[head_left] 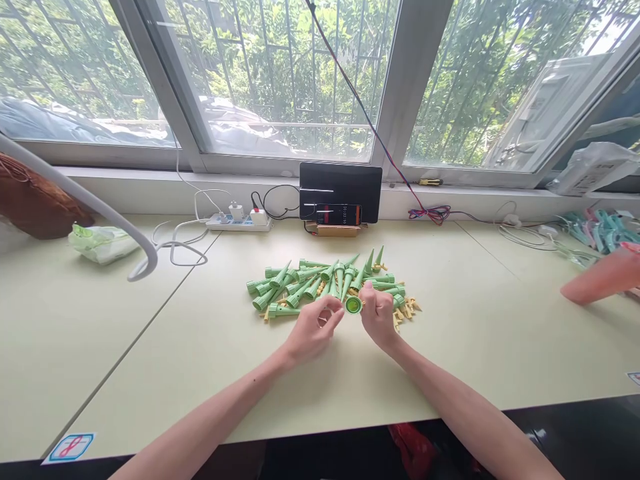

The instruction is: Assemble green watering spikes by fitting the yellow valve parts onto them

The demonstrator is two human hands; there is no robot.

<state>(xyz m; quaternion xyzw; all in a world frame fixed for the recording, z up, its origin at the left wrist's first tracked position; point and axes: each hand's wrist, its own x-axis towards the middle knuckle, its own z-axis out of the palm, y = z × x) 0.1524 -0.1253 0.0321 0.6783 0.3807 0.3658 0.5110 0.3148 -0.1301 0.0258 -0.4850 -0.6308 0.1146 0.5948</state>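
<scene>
A green plastic watering spike [353, 305] is between my hands, its round open end facing me and its body pointing away. My left hand [314, 328] has thumb and index finger curled together at the spike's left rim. My right hand [379, 315] is closed at its right side, with a bit of yellow showing by the fingers; most of what it grips is hidden. Just beyond lies a heap of similar green spikes [285, 311], some tilted and some pointing up. Small yellow plugs [411, 307] lie among them and at the heap's right edge.
Behind the heap a phone [339, 214] leans on a black tablet [340, 180]. A power strip [240, 221] with white cables is to the left, near a green plastic packet [103, 243]. A reddish cone-shaped object [597, 275] lies far right. Windows line the back.
</scene>
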